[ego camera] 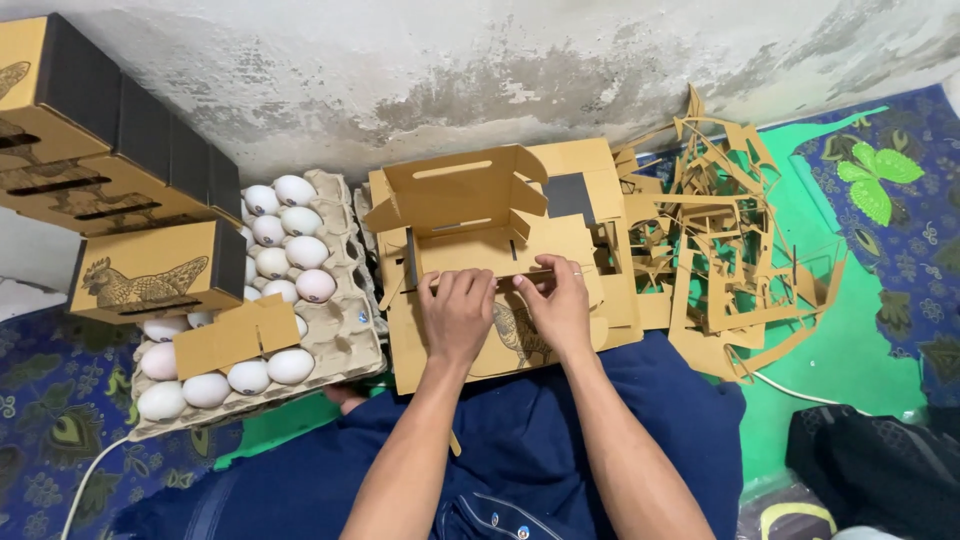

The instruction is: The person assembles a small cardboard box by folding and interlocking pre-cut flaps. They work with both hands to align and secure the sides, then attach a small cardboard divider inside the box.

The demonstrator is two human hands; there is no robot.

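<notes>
- Half-folded cardboard box (pixel 470 215) in the middle of the frame, lying on a stack of flat box sheets (pixel 600 300), flaps up and open at the top.
- Left hand (pixel 457 312) pressed flat on the box's front panel, fingers close together, tips curled over the folded edge.
- Right hand (pixel 556 300) just beside it, fingers bent, pinching the same edge; thumb side touching the left hand.
- Both arms reaching up from the bottom of the frame, elbows low, wrists nearly straight.
- Could go wrong: pushing too hard, maybe bending or tearing the thin flap.
- Could go wrong: a flap missing its slot, so perhaps a crooked box.
- Could go wrong: left elbow swinging out and bumping the egg tray (pixel 345 345) at lower left, white eggs (pixel 290 365) rolling or cracking.
- Finished boxes (pixel 150 275) stacked at upper left, close above the eggs; a knock may tip them.
- Cardboard scraps (pixel 730 230) piled at right.
</notes>
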